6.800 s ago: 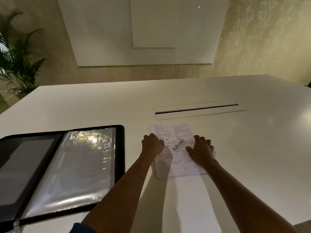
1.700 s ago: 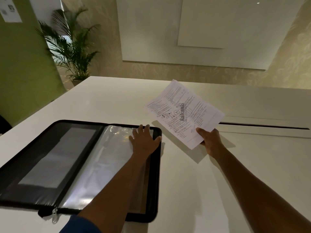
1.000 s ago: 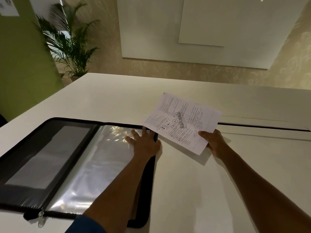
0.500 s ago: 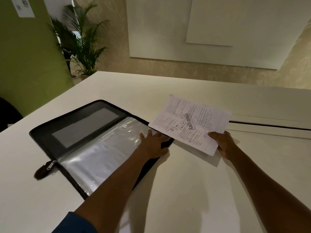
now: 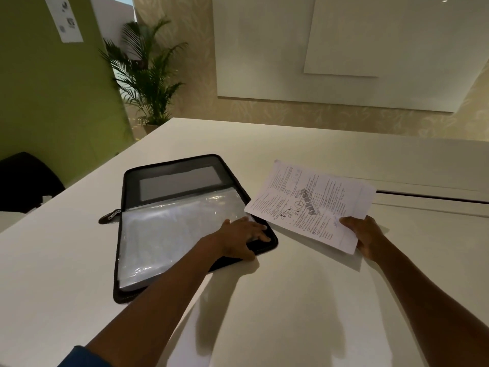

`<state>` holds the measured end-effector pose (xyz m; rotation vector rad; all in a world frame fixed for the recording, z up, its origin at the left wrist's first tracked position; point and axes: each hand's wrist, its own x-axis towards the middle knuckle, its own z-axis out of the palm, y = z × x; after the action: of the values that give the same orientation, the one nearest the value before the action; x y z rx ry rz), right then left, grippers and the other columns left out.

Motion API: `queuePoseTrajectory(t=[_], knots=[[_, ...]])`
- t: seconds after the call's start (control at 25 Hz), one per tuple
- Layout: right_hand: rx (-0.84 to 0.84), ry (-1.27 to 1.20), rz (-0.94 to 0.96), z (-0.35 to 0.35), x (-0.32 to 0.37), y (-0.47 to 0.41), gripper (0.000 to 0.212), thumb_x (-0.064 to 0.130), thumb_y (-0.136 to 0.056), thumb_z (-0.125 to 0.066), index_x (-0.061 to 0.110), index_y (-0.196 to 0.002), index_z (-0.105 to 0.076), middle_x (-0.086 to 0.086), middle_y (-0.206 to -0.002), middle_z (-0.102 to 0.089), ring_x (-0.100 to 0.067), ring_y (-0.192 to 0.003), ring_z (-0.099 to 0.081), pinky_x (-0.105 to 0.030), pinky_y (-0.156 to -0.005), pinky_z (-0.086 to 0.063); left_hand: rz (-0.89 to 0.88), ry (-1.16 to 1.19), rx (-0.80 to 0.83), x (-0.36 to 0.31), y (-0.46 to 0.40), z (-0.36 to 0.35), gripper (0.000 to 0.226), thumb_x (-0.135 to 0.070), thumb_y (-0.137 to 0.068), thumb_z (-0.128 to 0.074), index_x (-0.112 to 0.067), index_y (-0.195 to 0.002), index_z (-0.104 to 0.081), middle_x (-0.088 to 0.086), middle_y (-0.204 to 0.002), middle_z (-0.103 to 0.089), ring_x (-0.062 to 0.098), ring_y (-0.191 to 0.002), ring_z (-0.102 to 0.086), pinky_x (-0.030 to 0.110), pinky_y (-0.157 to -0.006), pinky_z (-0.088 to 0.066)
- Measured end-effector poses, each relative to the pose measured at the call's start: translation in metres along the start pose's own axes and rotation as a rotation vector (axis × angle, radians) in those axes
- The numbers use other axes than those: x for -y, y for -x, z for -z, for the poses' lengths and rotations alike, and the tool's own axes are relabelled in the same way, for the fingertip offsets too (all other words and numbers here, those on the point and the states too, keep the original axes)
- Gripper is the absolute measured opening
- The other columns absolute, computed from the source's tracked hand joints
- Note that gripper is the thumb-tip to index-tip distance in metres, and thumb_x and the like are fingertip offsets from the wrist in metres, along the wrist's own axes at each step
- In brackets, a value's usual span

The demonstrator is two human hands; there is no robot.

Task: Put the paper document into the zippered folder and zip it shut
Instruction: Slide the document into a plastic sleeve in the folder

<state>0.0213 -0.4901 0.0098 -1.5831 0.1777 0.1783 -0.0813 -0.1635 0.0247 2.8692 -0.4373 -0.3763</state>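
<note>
A black zippered folder (image 5: pixel 132 178) lies open on the white table, its clear plastic sleeves (image 5: pixel 172 234) facing up and its zipper pull (image 5: pixel 109 215) sticking out on the left. My left hand (image 5: pixel 243 238) rests on the folder's near right corner, fingers spread over the sleeve edge and rim. My right hand (image 5: pixel 366 238) pinches the printed paper document (image 5: pixel 312 205) by its near corner. The sheet hangs just above the table, right of the folder, its left corner reaching the folder's edge.
The white table (image 5: pixel 291 300) has a long cable slot (image 5: pixel 434 198) at the right. A potted palm (image 5: pixel 148 75) and a green wall (image 5: pixel 47 96) stand beyond the left edge, with a dark chair (image 5: pixel 23 176) there.
The folder has swung round under my left hand, so its spine now runs across me. The paper stays in my right hand, lowered a little beside the folder.
</note>
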Motion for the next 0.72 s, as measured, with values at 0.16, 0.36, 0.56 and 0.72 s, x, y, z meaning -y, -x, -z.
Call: queuePoseTrajectory(t=[0.16, 0.36, 0.56, 0.72], knots=[[0.003, -0.029, -0.017, -0.003, -0.003, 0.010, 0.042, 0.002, -0.088, -0.063, 0.011, -0.128, -0.054, -0.018, -0.120, -0.064, -0.030, -0.091, -0.065, -0.047, -0.075, -0.054, 0.021, 0.019, 0.036, -0.003, 0.023, 0.004, 0.064, -0.026, -0.079, -0.070, -0.043, -0.137, -0.049, -0.016, -0.157, -0.029, 0.017, -0.145, -0.019, 0.054, -0.115, -0.016], [0.017, 0.007, -0.016, -0.006, -0.004, 0.020, 0.047, 0.003, -0.089, -0.062, 0.009, -0.134, -0.051, -0.020, -0.124, -0.063, -0.039, -0.103, -0.063, -0.057, -0.089, -0.052, 0.048, 0.081, 0.049, 0.002, 0.046, 0.006, 0.057, -0.023, -0.079, -0.070, -0.044, -0.130, -0.056, -0.020, -0.152, -0.035, 0.011, -0.142, -0.023, 0.049, -0.114, -0.020], [0.043, 0.030, -0.009, -0.008, 0.002, 0.021, 0.048, 0.001, -0.090, -0.061, 0.007, -0.136, -0.050, -0.022, -0.126, -0.062, -0.041, -0.107, -0.062, -0.057, -0.092, -0.051, 0.080, 0.290, -0.039, 0.008, 0.046, 0.008, 0.022, -0.032, -0.086, -0.065, -0.028, -0.105, -0.075, -0.011, -0.126, -0.066, 0.011, -0.111, -0.057, 0.035, -0.099, -0.045], [0.055, 0.029, -0.010, -0.004, 0.005, 0.016, 0.047, 0.000, -0.090, -0.060, 0.007, -0.136, -0.050, -0.022, -0.127, -0.061, -0.042, -0.109, -0.061, -0.058, -0.095, -0.049, 0.230, 0.366, -0.516, 0.014, 0.022, 0.008, 0.015, -0.030, -0.091, -0.060, -0.026, -0.096, -0.074, -0.005, -0.101, -0.074, 0.004, -0.073, -0.061, 0.015, -0.068, -0.043]])
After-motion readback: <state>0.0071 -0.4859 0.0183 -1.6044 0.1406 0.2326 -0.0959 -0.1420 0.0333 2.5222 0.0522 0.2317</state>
